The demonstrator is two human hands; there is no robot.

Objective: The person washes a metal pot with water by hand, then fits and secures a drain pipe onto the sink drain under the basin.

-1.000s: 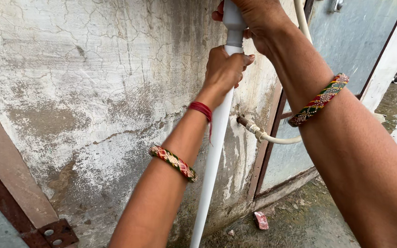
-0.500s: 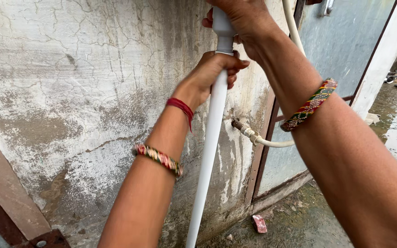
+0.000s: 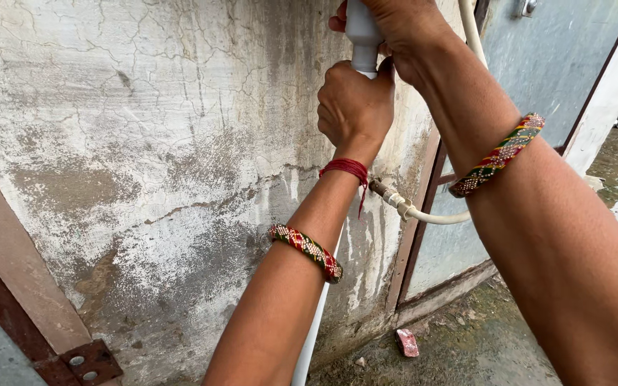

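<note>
Both hands are clamped on the white pipe [image 3: 357, 43] that runs upright against the cracked wall [image 3: 144, 143]: the left hand [image 3: 355, 104] is fisted around it, and the right hand [image 3: 395, 32] wraps the thicker fitting just above. With 2 grips so close together, a hard twist could, I think, strain the joint, or knock the hose [image 3: 423, 214] beside it.
</note>
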